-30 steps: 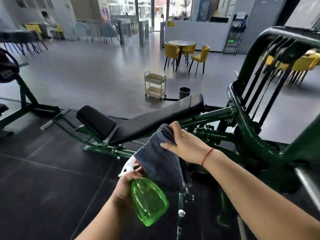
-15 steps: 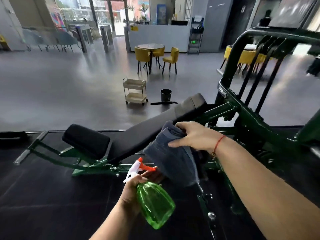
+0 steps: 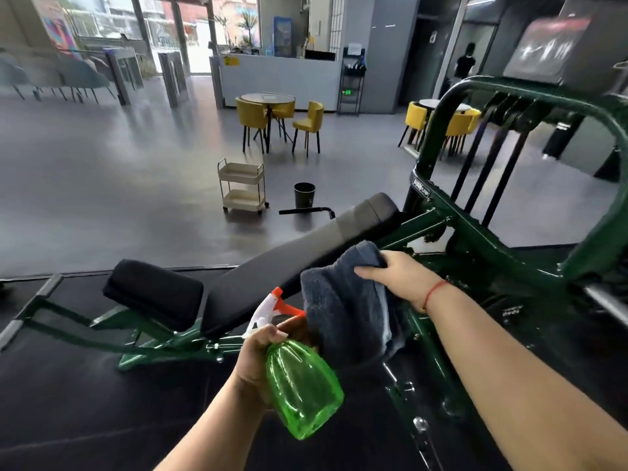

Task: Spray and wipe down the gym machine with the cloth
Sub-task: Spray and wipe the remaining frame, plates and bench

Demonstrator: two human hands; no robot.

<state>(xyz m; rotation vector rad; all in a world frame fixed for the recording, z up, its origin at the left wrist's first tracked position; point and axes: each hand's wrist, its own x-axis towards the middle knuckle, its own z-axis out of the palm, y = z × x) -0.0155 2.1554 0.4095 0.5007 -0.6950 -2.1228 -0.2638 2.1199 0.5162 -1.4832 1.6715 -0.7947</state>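
The gym machine [image 3: 475, 239], dark green with a long black pad [image 3: 272, 283], spreads beyond and below both our grips. Over the last second our view has swung right, so more of its upright frame now shows beyond the right grip [image 3: 397, 277].

The cloth [image 3: 346, 311], grey and thickly folded, hangs from that grip, whose fingers curl over its top edge. It has stayed just beside the pad, where pad meets frame, and we cannot tell whether it touches the machine.

The spray bottle [image 3: 302, 392], clear green, sits in our left grip [image 3: 261, 351], fingers wrapped round its neck, just below and left of the cloth. This is what has changed. The bottle has come up and out, so its white and orange spray head [image 3: 272, 307], half hidden behind the cloth a second ago, now stands clear and points up towards the pad.

We judge that spraying is about to begin and that wiping has not started. Since the cloth hangs so near the spray head, a squeeze might wet it instead of the pad.
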